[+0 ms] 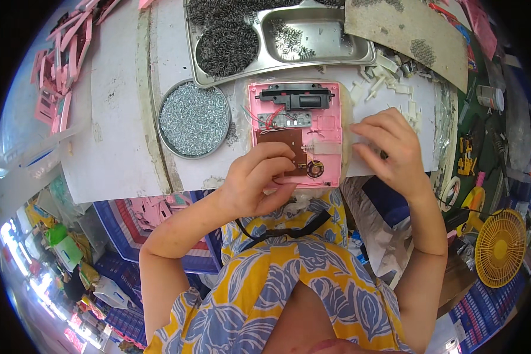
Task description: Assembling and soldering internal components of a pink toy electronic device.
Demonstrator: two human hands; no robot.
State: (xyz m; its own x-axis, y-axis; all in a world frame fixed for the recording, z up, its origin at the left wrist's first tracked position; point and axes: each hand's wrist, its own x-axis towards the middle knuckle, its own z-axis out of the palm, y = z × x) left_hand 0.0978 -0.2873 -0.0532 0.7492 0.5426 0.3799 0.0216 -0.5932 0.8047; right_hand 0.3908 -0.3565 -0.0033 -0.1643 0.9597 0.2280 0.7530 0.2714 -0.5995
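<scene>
A pink plastic casing (335,135) lies open-side up on a pale padded support in front of me. Inside it are a black mechanism (304,101), a metal strip with red wires, a brown circuit board (283,139) and a small round speaker (315,169). My left hand (258,180) grips the casing's lower left corner, its curled fingers over the circuit board and the thumb by the near edge. Just off the casing's right side, my right hand (390,154) hovers with thumb and index finger apart. Nothing shows between those fingertips.
A round tin of small silvery screws (194,120) stands left of the casing. Behind it sits a metal tray (360,55) with many dark springs. White plastic parts (383,79) lie at the back right. Pink parts (56,88) pile up far left; a yellow fan (500,248) stands right.
</scene>
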